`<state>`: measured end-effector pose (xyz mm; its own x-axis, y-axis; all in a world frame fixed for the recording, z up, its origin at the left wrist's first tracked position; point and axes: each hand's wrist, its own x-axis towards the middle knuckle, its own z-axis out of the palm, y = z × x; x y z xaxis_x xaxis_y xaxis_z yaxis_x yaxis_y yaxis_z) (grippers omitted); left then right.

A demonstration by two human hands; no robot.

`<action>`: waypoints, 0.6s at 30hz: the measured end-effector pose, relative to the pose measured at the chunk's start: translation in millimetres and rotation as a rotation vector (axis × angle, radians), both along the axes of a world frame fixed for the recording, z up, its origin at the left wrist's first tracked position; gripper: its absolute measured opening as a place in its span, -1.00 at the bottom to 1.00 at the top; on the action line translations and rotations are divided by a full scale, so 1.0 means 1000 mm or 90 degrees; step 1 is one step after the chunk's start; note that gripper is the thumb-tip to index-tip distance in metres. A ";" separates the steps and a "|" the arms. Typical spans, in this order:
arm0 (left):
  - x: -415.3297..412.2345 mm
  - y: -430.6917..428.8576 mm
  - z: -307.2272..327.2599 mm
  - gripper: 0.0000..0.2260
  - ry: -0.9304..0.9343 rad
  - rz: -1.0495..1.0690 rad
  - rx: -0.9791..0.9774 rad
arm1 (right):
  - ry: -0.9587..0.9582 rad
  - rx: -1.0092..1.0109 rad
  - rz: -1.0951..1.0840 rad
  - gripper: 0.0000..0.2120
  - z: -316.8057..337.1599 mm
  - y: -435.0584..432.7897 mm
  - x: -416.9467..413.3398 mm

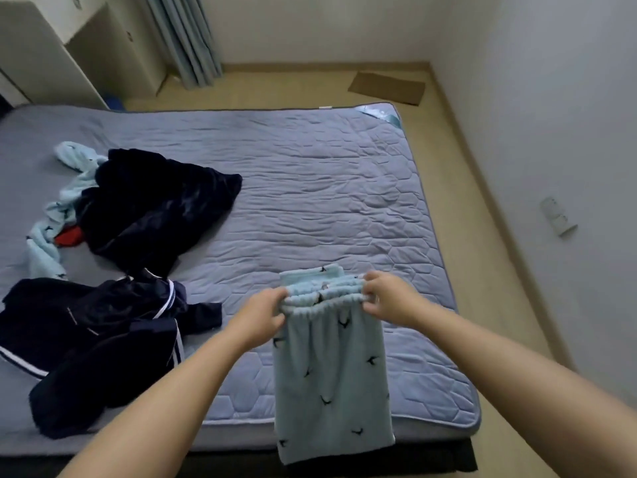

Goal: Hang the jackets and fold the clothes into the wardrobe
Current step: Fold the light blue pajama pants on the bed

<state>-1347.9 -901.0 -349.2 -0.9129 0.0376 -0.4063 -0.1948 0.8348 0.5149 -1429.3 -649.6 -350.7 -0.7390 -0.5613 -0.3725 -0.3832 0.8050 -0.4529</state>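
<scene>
A home bedroom: bed (310, 188), curtain (182, 36), wardrobe (51, 46).

Left hand (262, 313) and right hand (387, 298) grip light-blue pants (332, 381) by the waistband over the bed (310, 188).

No text can be read — the small white tag (325, 107) at the mattress (310, 201) edge seems blurred.

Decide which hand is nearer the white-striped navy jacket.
Left. The left hand grips the pale blue trousers just right of the white-striped navy jacket; the right hand grips their waistband farther right.
</scene>
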 end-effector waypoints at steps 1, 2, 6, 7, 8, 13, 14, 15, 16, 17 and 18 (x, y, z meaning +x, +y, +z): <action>-0.019 -0.002 -0.020 -0.71 0.018 0.077 0.048 | 0.010 -0.018 -0.051 -0.79 -0.021 -0.008 -0.020; -0.034 -0.003 -0.042 -0.56 0.022 0.151 0.094 | 0.002 -0.035 -0.093 -0.62 -0.045 -0.014 -0.035; -0.027 0.011 -0.156 -0.39 -0.070 0.276 0.151 | -0.147 -0.056 -0.224 -0.26 -0.159 -0.013 -0.029; -0.010 0.016 -0.187 -0.39 -0.115 0.278 0.140 | -0.192 -0.047 -0.260 -0.26 -0.190 -0.005 -0.013; 0.010 0.022 -0.215 -0.39 -0.158 0.277 0.126 | -0.233 -0.031 -0.296 -0.28 -0.219 0.004 0.007; 0.085 0.031 -0.310 -0.37 -0.235 0.349 0.093 | -0.400 0.035 -0.471 -0.35 -0.318 0.047 0.082; 0.092 0.031 -0.322 -0.36 -0.233 0.384 0.104 | -0.422 0.030 -0.494 -0.34 -0.329 0.051 0.089; 0.098 0.030 -0.332 -0.36 -0.239 0.425 0.129 | -0.445 0.009 -0.518 -0.38 -0.339 0.053 0.095; 0.104 0.031 -0.342 -0.37 -0.254 0.460 0.165 | -0.466 -0.028 -0.535 -0.48 -0.347 0.054 0.101; 0.109 0.031 -0.350 -0.40 -0.273 0.481 0.207 | -0.480 -0.072 -0.537 -0.63 -0.355 0.054 0.105; 0.113 0.031 -0.358 -0.41 -0.287 0.494 0.248 | -0.490 -0.107 -0.528 -0.76 -0.361 0.053 0.109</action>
<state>-1235.0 -869.7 -707.0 -0.5026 -0.3022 -0.8100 -0.8645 0.1782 0.4700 -1320.7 -596.5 -711.3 -0.5138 -0.0921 -0.8530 0.6634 0.5878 -0.4630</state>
